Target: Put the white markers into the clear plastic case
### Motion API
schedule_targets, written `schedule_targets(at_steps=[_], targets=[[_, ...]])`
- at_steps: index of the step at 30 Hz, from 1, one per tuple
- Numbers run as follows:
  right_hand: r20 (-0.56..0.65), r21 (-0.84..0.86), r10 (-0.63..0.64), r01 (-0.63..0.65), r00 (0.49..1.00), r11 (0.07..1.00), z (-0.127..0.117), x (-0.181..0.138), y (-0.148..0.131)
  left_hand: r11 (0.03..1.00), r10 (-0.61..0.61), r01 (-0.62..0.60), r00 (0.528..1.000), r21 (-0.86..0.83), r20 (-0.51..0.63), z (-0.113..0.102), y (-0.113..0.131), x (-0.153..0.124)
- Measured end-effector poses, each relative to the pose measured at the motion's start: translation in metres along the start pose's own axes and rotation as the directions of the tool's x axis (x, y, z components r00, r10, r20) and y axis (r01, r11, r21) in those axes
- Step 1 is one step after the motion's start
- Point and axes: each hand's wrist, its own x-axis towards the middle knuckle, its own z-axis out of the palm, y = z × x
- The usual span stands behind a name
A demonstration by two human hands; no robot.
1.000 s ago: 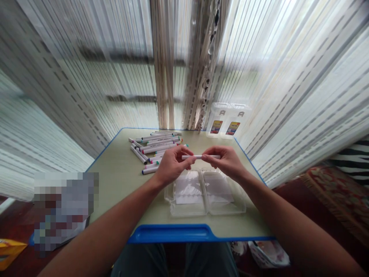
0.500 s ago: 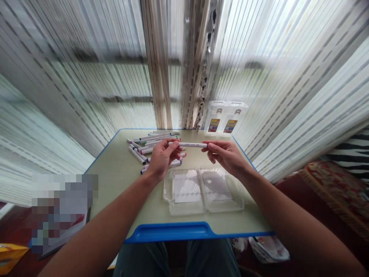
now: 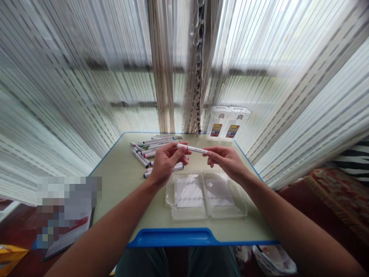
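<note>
So a white marker (image 3: 195,149) is being held up mid-frame, over the table (image 3: 113,188), tilted a bit with its left end higher. The left end is pinched between thumb and fingers of the left hand (image 3: 169,159), and the right end is gripped the same way by the right hand (image 3: 223,157), so both grips are closed on the one pen. Some small print can be made out on the barrel, too tiny to be read, plus a dark ring just by the left thumb.

A loose pile of markers (image 3: 154,147) is spread left of centre, partly covered by the left hand, with blue, pink, black and green bits seen at the ends. Below the hands, a clear plastic case (image 3: 190,216) is laid out flat with both halves side by side, and a white sheet can be seen in each. Another clear case (image 3: 227,119) is stood upright at the table's far right corner, with two colourful labels on it. The upper frame is pretty much filled by string curtains (image 3: 72,77), and a blue pen tray (image 3: 174,236) is built into the near edge, bottom centre.
</note>
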Motion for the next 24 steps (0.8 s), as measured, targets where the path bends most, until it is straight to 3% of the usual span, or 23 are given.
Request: schedule_targets(at_steps=[6, 19, 24], targets=[[0.023, -0.201, -0.012, 0.016, 1.0, 0.979, 0.0033, -0.0024, -0.0036, 0.998, 0.022, -0.024, 0.999, 0.061, 0.03, -0.0008, -0.0032, -0.0011], [0.125, -0.352, -0.043, 0.085, 0.991, 0.932, 0.0008, -0.0051, 0.0023, 0.992, 0.012, -0.021, 0.998, 0.127, 0.067, -0.0005, -0.0041, -0.0012], [0.191, -0.453, -0.082, 0.162, 0.978, 0.877, 0.0034, -0.0067, 0.0023, 0.977, 0.061, -0.077, 0.995, 0.201, 0.082, 0.0048, -0.0016, -0.0051]])
